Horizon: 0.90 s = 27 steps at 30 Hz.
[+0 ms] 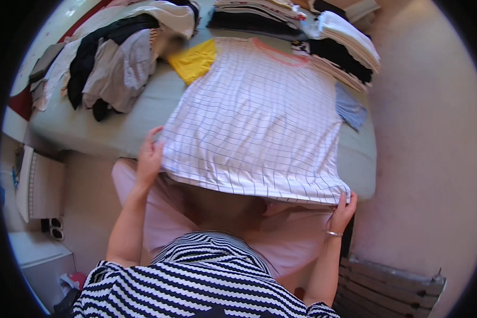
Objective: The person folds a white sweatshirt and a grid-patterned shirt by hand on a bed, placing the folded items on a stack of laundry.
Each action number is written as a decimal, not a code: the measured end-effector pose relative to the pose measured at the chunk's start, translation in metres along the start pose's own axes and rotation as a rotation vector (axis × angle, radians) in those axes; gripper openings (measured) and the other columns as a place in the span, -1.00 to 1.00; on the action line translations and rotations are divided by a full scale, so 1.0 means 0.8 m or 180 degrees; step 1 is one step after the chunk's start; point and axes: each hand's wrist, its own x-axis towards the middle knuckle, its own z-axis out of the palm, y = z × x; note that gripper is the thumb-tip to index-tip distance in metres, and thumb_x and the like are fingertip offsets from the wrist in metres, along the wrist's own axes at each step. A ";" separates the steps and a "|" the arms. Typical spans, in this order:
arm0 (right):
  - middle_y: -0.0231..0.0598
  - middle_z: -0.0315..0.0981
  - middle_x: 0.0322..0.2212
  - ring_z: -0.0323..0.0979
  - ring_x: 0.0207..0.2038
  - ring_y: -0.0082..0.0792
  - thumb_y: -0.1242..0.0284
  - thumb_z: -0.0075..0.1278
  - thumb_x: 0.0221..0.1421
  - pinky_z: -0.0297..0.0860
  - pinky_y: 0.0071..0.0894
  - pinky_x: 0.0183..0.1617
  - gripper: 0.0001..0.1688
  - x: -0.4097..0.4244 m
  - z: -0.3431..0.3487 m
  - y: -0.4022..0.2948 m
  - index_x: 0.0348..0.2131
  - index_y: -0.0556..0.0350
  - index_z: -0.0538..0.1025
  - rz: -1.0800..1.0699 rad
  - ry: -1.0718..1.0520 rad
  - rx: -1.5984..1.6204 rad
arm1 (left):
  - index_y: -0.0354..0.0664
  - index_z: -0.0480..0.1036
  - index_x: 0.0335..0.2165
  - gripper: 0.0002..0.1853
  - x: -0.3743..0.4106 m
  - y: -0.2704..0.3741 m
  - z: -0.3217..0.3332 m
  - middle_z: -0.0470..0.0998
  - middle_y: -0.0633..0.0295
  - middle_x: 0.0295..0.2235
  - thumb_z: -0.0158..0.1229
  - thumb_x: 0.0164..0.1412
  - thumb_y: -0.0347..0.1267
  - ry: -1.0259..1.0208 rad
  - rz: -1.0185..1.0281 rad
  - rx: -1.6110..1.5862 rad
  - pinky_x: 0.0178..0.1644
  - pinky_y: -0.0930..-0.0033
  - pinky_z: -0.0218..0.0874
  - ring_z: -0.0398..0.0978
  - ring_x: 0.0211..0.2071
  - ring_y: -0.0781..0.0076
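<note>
A white T-shirt [258, 119] with a dark grid pattern lies spread out on the pale green bed sheet [123, 133]. Its neckband is coral pink, one sleeve is yellow [196, 59] and the other is blue [348, 105]. At the lower left side edge, my left hand [150, 157] grips the fabric, its lower fingers partly hidden. My right hand [345, 208] pinches the opposite hem corner between thumb and fingers. Between the two hands the hem stretches past the bed's edge and over my lap.
Loose clothes [119, 63] are heaped on the bed at upper left. Folded stacks [258, 18] stand behind the collar, with more folded garments [346, 47] at upper right. A white drawer unit [43, 185] is at left. A dark slatted wooden piece [389, 290] stands at lower right.
</note>
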 end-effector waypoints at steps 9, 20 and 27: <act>-0.44 0.29 -0.06 0.24 -0.45 -0.74 0.65 -0.21 0.13 0.29 -0.74 -0.42 -0.46 -0.002 -0.033 0.051 0.12 0.04 0.28 0.0362 -0.0626 0.0752 | -0.18 0.44 -0.05 -0.68 -0.039 -0.022 -0.022 0.44 0.49 -0.41 -0.10 0.25 -0.52 -0.0310 -0.0800 -0.1360 -0.39 0.70 0.13 0.28 -0.45 0.84; -0.37 0.40 -0.20 0.35 -0.33 -0.63 0.70 -0.19 0.00 0.36 -0.63 -0.25 -0.49 -0.003 -0.045 0.042 -0.01 0.17 0.41 -0.0293 -0.1308 -0.0118 | -0.27 0.42 -0.07 -0.57 -0.073 -0.024 -0.018 0.46 0.33 -0.18 0.08 0.01 -0.62 -0.0964 -0.0486 -0.0932 -0.07 0.59 0.19 0.38 -0.17 0.64; -0.30 0.44 -0.30 0.42 -0.37 -0.56 0.63 -0.18 0.12 0.41 -0.58 -0.25 -0.63 0.011 -0.045 0.043 -0.05 0.22 0.42 -0.0156 -0.1088 -0.0122 | -0.31 0.43 -0.06 -0.58 -0.071 -0.045 -0.020 0.50 0.32 -0.21 0.10 0.03 -0.60 -0.0418 -0.0409 -0.0819 -0.17 0.59 0.25 0.39 -0.27 0.65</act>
